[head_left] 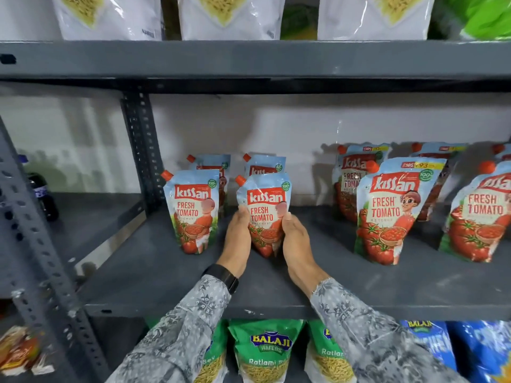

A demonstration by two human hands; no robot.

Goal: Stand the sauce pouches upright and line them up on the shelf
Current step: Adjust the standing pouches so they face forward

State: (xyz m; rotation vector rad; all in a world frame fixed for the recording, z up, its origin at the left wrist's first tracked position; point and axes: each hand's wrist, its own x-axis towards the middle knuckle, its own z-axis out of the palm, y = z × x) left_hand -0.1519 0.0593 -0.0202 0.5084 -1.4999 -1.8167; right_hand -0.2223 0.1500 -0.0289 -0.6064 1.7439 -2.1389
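A tomato ketchup pouch (265, 205) with an orange cap stands upright on the grey shelf (154, 275), gripped from both sides by my left hand (238, 239) and my right hand (297, 244). Another upright pouch (192, 211) stands just to its left. Two more pouches (218, 164) (264, 167) stand behind these, partly hidden. To the right, larger pouches (392, 211) (481, 214) stand in a front row with others (356, 172) behind them.
A perforated grey upright (142, 150) divides the shelf from the left bay, where a dark bottle (41, 194) stands. White snack bags (229, 17) sit on the shelf above. Green wafer packets (265, 352) and blue packets (481, 352) fill the shelf below.
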